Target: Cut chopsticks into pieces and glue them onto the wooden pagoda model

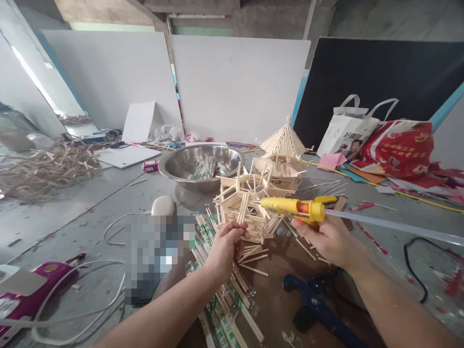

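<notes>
I find the stick frame, an open lattice of pale wooden sticks, directly ahead at the far edge of the brown surface; I cannot confirm what its base rests on. A taller roofed model stands just behind it. My left hand is at the frame's near side, thumb and fingertips pinched together, seemingly on one of its sticks. My right hand is wrapped around the yellow glue gun, nozzle directed left at the frame's upright sticks; contact is not verifiable. A translucent glue stick trails from the gun's rear, and I cannot see the trigger. I assess the frame as light, dry and not slippery, each stick stiff but the joints fragile, liable to snap or twist under side load. Recommended hold: lightly, low down, where sticks cross densely, avoiding the thin projecting ends and keeping fingertips clear of the possibly hot nozzle.
</notes>
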Motion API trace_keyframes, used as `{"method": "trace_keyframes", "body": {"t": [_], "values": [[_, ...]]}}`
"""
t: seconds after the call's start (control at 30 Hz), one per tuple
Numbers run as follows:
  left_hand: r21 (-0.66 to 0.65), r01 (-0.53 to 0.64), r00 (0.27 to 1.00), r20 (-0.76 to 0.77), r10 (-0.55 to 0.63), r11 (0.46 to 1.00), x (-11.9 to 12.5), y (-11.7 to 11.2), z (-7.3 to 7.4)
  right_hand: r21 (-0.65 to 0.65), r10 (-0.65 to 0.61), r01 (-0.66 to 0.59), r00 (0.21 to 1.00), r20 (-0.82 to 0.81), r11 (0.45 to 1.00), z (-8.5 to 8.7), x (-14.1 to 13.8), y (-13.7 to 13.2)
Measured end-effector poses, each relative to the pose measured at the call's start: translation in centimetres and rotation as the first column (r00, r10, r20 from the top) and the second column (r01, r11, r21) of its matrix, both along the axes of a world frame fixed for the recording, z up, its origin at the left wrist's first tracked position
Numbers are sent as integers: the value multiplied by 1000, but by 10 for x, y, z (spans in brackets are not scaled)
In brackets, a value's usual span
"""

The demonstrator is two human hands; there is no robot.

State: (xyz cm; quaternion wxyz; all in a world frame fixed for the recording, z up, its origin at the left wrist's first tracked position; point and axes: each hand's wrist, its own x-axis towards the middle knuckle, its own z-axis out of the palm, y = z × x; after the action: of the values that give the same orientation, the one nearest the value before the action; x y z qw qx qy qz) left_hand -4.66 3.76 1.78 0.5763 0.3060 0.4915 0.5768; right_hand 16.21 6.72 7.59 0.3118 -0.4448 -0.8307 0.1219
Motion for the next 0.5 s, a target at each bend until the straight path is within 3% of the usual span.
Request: {"method": "trace_keyframes", "body": {"t": [0.17,0.3,0.4,0.5], "values": [[-17,-3,998,-68,2,1000,2,-1,1,12,10,-10,1000,11,1000,-2,2,2],[-1,-4,975,-223,3,1000,5,-3,3,15,14,-14,1000,3,1000,-3,3,3],[80,-13,914,-404,45,997,2,-1,2,6,25,-25,1000,-3,1000,-4,3,2],[180,-12,791,-600,119,984,-4,2,0,10,26,-26,1000,8,1000,-5,4,2]]}}
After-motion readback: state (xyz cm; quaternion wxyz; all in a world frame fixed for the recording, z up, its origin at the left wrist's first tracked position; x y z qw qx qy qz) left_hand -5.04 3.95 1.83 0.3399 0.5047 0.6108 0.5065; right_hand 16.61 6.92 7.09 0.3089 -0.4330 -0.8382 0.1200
